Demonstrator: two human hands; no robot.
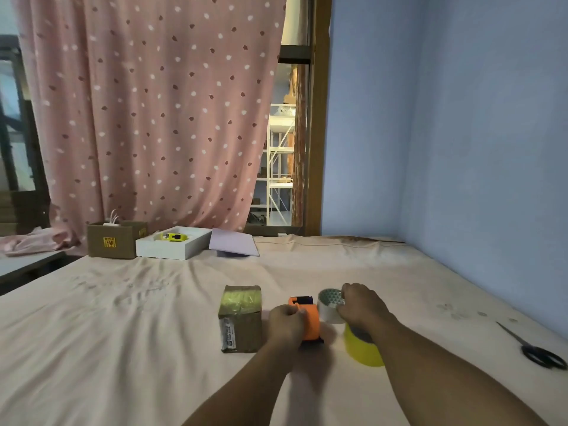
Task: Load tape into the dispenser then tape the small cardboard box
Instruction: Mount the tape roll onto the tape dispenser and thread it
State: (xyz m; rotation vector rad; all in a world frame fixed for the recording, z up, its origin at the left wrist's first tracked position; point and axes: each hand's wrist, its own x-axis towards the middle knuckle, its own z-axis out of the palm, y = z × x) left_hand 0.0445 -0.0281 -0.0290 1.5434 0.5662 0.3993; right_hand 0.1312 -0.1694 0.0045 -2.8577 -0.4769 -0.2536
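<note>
A small cardboard box (241, 318) with shiny tape across its top stands on the cloth-covered table, left of centre. Just right of it lies an orange tape dispenser (310, 321); my left hand (285, 325) is closed around its near left side. My right hand (361, 305) grips a pale roll of tape (329, 305) beside the dispenser's right side. A wide yellow tape roll (362, 348) stands under my right wrist, partly hidden by it.
Black scissors (534, 348) lie at the table's right edge by the blue wall. At the far edge stand an open brown carton (113, 241), a white tray (172, 245) with a yellow tool and a lilac board (235, 242). A pink curtain hangs behind.
</note>
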